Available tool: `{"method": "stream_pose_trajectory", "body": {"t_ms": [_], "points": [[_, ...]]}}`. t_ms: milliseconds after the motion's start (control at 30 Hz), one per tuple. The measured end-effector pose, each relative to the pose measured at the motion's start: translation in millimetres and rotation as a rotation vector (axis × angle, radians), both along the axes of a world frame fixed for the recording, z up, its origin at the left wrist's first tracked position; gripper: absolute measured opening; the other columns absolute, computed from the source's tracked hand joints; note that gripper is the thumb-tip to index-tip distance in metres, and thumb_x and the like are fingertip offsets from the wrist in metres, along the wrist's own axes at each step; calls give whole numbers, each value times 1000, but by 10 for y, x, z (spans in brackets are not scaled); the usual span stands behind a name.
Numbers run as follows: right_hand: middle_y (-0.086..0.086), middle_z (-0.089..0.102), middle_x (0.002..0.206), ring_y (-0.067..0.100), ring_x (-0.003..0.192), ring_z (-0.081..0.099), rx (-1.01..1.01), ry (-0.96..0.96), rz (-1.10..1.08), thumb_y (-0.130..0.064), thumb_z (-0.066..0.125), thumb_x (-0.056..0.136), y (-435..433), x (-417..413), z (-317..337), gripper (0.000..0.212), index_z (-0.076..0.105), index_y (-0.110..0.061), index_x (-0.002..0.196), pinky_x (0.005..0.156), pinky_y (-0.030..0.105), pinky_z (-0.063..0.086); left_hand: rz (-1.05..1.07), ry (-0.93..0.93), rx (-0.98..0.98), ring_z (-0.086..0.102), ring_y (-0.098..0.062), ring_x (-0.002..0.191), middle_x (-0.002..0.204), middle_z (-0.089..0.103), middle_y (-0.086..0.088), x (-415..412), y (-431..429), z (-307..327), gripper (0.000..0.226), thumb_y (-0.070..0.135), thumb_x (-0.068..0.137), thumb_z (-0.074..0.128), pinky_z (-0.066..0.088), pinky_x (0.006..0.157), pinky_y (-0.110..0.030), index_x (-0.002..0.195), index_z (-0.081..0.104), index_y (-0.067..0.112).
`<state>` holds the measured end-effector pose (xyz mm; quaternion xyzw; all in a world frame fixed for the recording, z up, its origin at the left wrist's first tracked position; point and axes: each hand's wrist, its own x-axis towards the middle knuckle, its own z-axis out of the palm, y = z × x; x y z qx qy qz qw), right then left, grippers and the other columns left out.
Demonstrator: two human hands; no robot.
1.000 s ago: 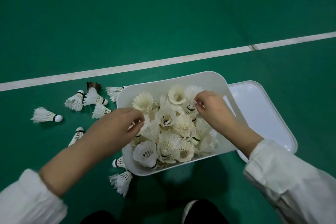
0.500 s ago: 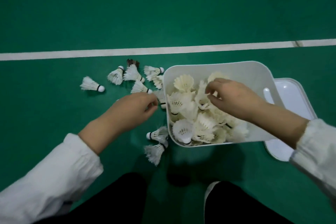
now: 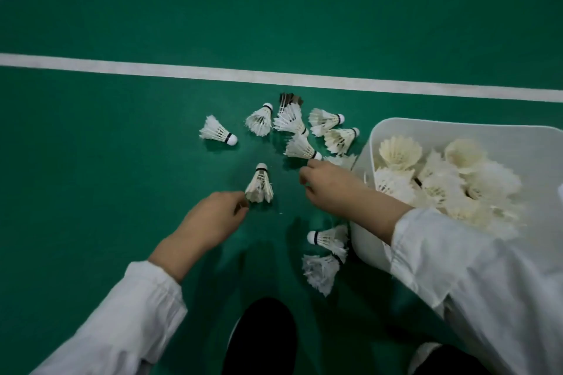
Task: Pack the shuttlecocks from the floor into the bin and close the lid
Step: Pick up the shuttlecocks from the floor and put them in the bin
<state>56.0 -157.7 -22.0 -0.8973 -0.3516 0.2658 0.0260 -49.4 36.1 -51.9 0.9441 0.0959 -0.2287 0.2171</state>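
Bin [image 3: 370,143] heaped with shuttlecocks; about ten loose shuttlecocks [image 3: 289,122] left on floor [image 3: 122,161]. Left hand [image 3: 210,219] fingertips at one's feathers, right hand [image 3: 332,189] pinching another's cork (neither lifted). Lid not visible.

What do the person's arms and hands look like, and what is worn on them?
Both hands, left hand and right hand, are bare: no gloves, rings or watch visible. Each arm wears a loose white long sleeve, left sleeve and right sleeve, of thin creased fabric, ending just above the wrist.
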Motion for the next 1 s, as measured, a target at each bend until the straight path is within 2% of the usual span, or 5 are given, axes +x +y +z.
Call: {"method": "stream_pose_trajectory", "body": {"t_ms": [233,467,667,833,1000], "points": [[10,40,126,28,103,51,32,-65,-106,4,41,86,341,463,-319,35,47,-6,120,73,36,44,88,13,66,57,-29,93,104,60,-9,321,5,-357,18,27,90,48,48,77,-38,100,52,12],[11,36,129,29,110,47,-111,-59,-4,11,47,80,379,556,-573,53,36,-9,128,78,39,47,244,-116,-47,55,-28,101,117,51,-8,325,-99,-669,38,27,90,53,44,79,-38,125,41,15],[10,38,127,29,106,51,-309,-154,126,5,50,86,376,539,-546,41,45,-5,126,67,35,43,444,-279,-161,57,-26,85,93,62,-10,320,116,-684,18,22,91,55,41,76,-31,91,64,6],[9,51,111,26,99,53,-87,-139,56,5,44,87,406,559,-476,30,46,-7,114,66,32,41,418,-389,-139,51,-16,83,120,44,-11,602,627,-392,17,16,86,62,38,89,-22,93,64,1],[6,53,100,21,83,50,153,-140,41,-7,41,94,473,459,-348,12,50,-9,101,70,33,46,436,-245,-159,56,-24,99,137,39,-12,1033,923,-408,22,26,85,65,39,99,-29,95,64,6]]}}
